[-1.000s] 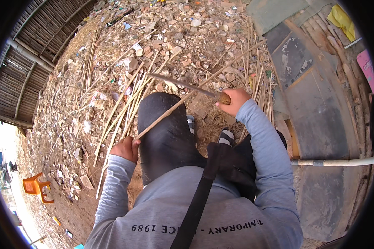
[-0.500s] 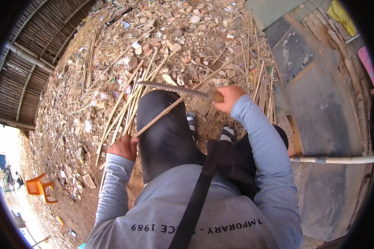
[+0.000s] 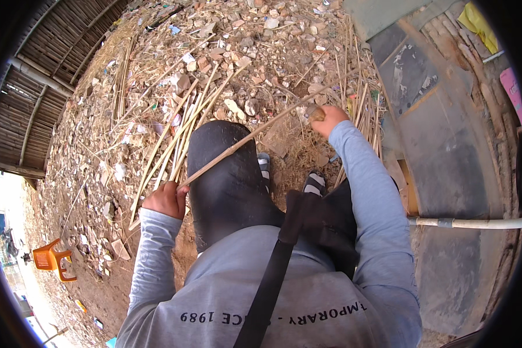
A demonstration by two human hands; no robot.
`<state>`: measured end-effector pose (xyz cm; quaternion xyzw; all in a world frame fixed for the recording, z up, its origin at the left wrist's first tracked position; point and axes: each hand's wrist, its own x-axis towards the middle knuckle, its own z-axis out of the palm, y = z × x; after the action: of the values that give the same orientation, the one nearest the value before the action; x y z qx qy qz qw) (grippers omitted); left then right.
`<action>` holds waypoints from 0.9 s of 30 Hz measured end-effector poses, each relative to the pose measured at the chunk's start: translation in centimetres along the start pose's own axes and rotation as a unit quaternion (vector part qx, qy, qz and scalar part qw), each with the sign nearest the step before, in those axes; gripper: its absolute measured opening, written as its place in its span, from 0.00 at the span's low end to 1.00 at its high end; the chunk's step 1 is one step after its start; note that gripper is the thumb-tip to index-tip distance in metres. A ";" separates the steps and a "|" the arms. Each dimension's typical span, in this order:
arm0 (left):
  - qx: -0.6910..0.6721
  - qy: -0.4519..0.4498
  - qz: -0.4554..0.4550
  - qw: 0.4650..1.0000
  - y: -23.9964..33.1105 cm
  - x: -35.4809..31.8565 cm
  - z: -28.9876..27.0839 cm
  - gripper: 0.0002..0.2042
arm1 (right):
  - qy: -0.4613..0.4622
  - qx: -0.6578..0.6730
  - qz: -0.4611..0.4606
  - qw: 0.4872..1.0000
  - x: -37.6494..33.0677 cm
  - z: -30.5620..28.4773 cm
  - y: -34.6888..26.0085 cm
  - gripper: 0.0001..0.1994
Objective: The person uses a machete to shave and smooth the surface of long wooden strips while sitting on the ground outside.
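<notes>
A long bamboo strip (image 3: 243, 139) slants across my right-angled left knee (image 3: 217, 153), from lower left to upper right. Its near end is gripped by my left hand (image 3: 165, 199), fingers closed with the thumb along it. My right hand (image 3: 330, 120) is wrapped round the wooden handle of a knife (image 3: 315, 113), just to the right of the strip's far part. The blade hardly shows from this angle, so I cannot tell whether it touches the strip. Several split bamboo strips (image 3: 182, 130) lie in a loose pile beyond my left knee.
More thin strips (image 3: 362, 119) lie right of my right hand. Broken bricks and stones (image 3: 235, 58) cover the ground ahead. Dark panels (image 3: 452, 168) run along the right, with a pale pole (image 3: 475, 223) across them. An orange plastic chair (image 3: 52, 261) stands far left, below a bamboo-slat wall (image 3: 37, 98).
My right hand has moved right and slightly away with the knife; its blade, earlier lying across the strip, has turned nearly out of sight. My left hand has shifted slightly left with the strip.
</notes>
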<state>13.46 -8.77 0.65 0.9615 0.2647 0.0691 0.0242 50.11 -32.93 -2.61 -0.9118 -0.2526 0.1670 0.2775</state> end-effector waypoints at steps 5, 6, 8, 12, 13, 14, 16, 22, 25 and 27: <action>0.021 -0.028 0.005 0.999 -0.2 0.5 -1.0 0.21 | -0.066 -0.128 -0.044 0.989 -1.0 0.0 -1.4 0.10; 0.022 -0.032 0.003 0.999 -0.4 0.5 -0.7 0.21 | -0.070 -0.126 -0.044 0.989 -1.5 0.8 -1.6 0.10; 0.011 -0.033 -0.002 0.999 -1.0 0.4 0.5 0.22 | -0.010 -0.112 -0.197 0.974 -2.2 2.1 -1.7 0.12; -0.003 -0.050 -0.044 0.998 0.3 -0.2 0.4 0.17 | -0.043 -0.072 -0.080 0.993 -0.5 0.7 -0.5 0.18; -0.002 -0.046 -0.046 0.998 0.4 0.0 0.2 0.17 | -0.059 -0.063 -0.054 0.995 -0.4 0.5 -0.2 0.19; -0.004 -0.043 -0.046 0.998 0.4 0.1 0.0 0.17 | -0.057 -0.066 -0.055 0.995 -0.3 0.4 0.0 0.19; -0.003 -0.070 -0.045 0.997 0.1 0.2 -0.2 0.16 | -0.063 -0.102 -0.083 0.989 -0.7 0.5 -0.6 0.19; -0.015 -0.040 -0.017 0.999 -0.6 0.2 0.8 0.17 | -0.086 -0.042 -0.068 0.993 -0.2 -1.0 2.0 0.19; 0.018 -0.013 0.005 1.000 -0.7 0.2 1.3 0.21 | -0.047 -0.018 -0.025 0.998 0.5 -1.4 3.0 0.18; 0.008 -0.010 0.006 1.000 -0.9 0.2 1.3 0.21 | -0.050 -0.047 -0.061 0.996 0.3 -1.0 2.2 0.16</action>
<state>13.36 -7.92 -0.73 0.9638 0.2595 0.0577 0.0185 51.62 -34.75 -3.21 -0.8972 -0.3289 0.1831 0.2308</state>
